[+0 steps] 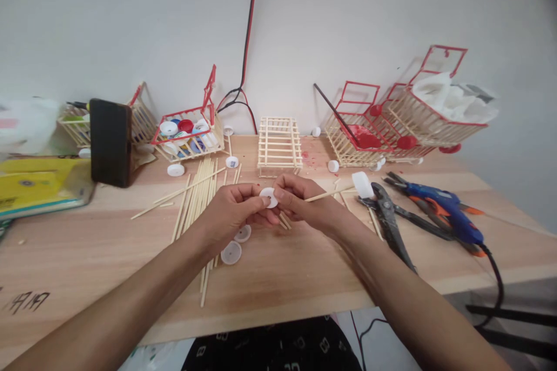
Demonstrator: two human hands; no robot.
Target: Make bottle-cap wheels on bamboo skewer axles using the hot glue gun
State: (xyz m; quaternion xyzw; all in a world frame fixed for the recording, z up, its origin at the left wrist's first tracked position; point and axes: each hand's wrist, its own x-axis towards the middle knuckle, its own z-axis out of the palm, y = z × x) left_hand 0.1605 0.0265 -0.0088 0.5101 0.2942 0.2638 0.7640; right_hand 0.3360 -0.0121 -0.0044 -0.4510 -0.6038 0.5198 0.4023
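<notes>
A white bottle cap (268,197) with a small dark spot at its centre is pinched by my left hand (237,207), thumb across its face. Fingers of my right hand (302,200) are closed at the cap's right edge. From the right hand a thin wooden stick (328,193) slants out to the right, with another white cap (362,185) at its far end. How the stick runs inside the fingers is hidden. Two loose white caps (231,253) lie on the table below my left hand. Beside that hand is a spread of wooden sticks (196,197).
A stick-built basket (279,148) stands beyond my hands. Red-trimmed little carts flank it: one with bottle caps (185,133), another with a red piece (359,133). Pliers (387,220) and a blue glue gun (448,208) lie right. A dark phone (110,142) stands left near a yellow packet (35,185).
</notes>
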